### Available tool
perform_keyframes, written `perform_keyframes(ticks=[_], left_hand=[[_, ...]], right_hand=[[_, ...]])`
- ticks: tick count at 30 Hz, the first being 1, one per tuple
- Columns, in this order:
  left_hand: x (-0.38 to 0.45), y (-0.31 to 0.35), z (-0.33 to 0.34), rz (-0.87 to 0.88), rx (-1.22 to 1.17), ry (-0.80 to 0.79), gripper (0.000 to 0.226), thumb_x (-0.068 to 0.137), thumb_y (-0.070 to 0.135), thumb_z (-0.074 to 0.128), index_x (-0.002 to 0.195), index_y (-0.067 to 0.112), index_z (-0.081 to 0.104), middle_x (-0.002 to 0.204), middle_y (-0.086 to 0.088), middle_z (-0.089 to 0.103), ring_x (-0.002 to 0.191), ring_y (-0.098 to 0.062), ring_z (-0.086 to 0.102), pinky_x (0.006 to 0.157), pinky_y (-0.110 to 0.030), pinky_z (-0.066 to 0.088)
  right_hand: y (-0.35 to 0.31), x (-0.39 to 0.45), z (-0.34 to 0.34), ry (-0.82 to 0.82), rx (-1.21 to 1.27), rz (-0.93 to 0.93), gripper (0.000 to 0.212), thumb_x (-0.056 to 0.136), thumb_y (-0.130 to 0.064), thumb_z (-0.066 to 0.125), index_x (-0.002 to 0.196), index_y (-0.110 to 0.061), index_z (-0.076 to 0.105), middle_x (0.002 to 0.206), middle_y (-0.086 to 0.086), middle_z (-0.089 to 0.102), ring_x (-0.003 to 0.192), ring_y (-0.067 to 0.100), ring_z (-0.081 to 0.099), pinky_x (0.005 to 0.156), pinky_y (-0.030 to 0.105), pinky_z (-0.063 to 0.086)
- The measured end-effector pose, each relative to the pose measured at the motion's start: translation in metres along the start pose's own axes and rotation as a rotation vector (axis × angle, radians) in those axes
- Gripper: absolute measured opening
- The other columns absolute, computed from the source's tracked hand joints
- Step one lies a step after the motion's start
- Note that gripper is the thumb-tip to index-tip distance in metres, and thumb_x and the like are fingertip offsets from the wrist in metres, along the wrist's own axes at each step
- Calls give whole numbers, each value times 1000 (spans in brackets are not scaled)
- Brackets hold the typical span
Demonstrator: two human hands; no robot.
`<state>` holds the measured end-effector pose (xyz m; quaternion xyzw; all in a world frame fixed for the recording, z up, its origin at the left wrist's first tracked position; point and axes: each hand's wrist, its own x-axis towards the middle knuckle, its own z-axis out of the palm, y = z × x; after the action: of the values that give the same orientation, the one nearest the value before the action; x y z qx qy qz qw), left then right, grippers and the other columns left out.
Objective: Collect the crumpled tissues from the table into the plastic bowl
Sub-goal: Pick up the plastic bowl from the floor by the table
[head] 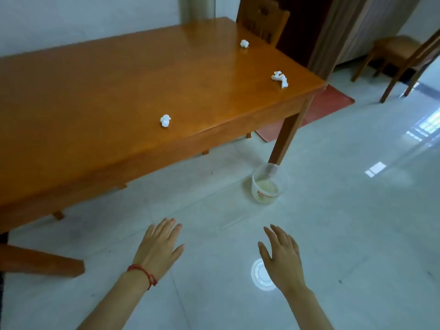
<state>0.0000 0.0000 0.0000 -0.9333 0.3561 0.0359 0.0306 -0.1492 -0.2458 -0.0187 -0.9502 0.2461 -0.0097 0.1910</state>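
Three crumpled white tissues lie on the orange wooden table (107, 91): one near the front edge (165, 120), one near the right corner (280, 78), one at the far end (244, 43). A clear plastic bowl (268, 183) stands on the floor beside the table's front right leg. My left hand (159, 248), with a red string at the wrist, and my right hand (281, 256) hover above the floor, palms down, fingers spread, holding nothing. Both are well short of the table and the bowl.
A wooden chair (263, 19) stands at the table's far end, and another chair (402, 55) at the right. A red mat (319, 110) lies under the table's corner. A round light reflection (260, 275) shines on the glossy tiled floor (357, 222).
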Motion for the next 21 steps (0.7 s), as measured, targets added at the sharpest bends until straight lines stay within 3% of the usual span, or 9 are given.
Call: perform_keyframes(ticks=[1,3,6,9,11,13,18,21], left_hand=[[9,6,2,23,-19,57,78,92,46,0,95,14,71,99,-5,74,91,-20,71,70,-39,57],[25,20,2,48,-58,3,71,93,45,7,94,14,72,98,-4,74,91,-19,71,71,-39,57],[55,41,-1,100,-17,-26,75,93,45,3,94,15,72,97,-3,75,90,-18,71,71,-38,57],[88,55,-4,173,-36,-42,65,91,47,15,92,15,72,96,-3,75,88,-18,71,68,-38,57],[114,62,-7,217,-38,-88,54,76,47,31,90,15,73,94,-4,75,86,-18,72,66,-37,58],[139,68,-8,255,-41,-129,53,70,46,34,90,15,73,93,-3,75,86,-18,72,67,-37,58],[200,74,-12,317,-42,-221,53,69,47,34,90,18,73,93,0,75,87,-15,71,68,-34,58],[235,78,-15,362,-12,-278,52,69,47,34,90,19,73,94,1,75,87,-14,71,68,-35,58]], right_hand=[[8,3,-2,25,13,21,55,87,-47,26,119,-13,56,124,10,61,118,27,55,101,45,39],[21,8,-8,64,-7,61,54,88,-47,26,117,-14,57,122,10,62,116,26,56,102,42,39],[34,18,-23,71,-17,135,65,93,-53,9,113,-15,58,116,8,66,110,25,61,100,34,33],[45,28,-35,87,-12,205,68,93,-52,4,109,-16,61,112,6,68,105,23,64,91,39,49],[52,41,-40,90,-2,263,64,94,-50,10,109,-15,61,111,7,69,104,23,64,91,39,49],[57,55,-43,109,5,325,55,92,-47,22,108,-13,62,110,9,68,103,26,64,90,40,49],[61,95,-52,102,32,425,73,91,-54,4,109,-12,61,110,11,68,104,29,64,86,47,50],[68,118,-53,95,67,470,65,92,-53,15,111,-11,60,113,13,67,105,31,63,88,47,49]])
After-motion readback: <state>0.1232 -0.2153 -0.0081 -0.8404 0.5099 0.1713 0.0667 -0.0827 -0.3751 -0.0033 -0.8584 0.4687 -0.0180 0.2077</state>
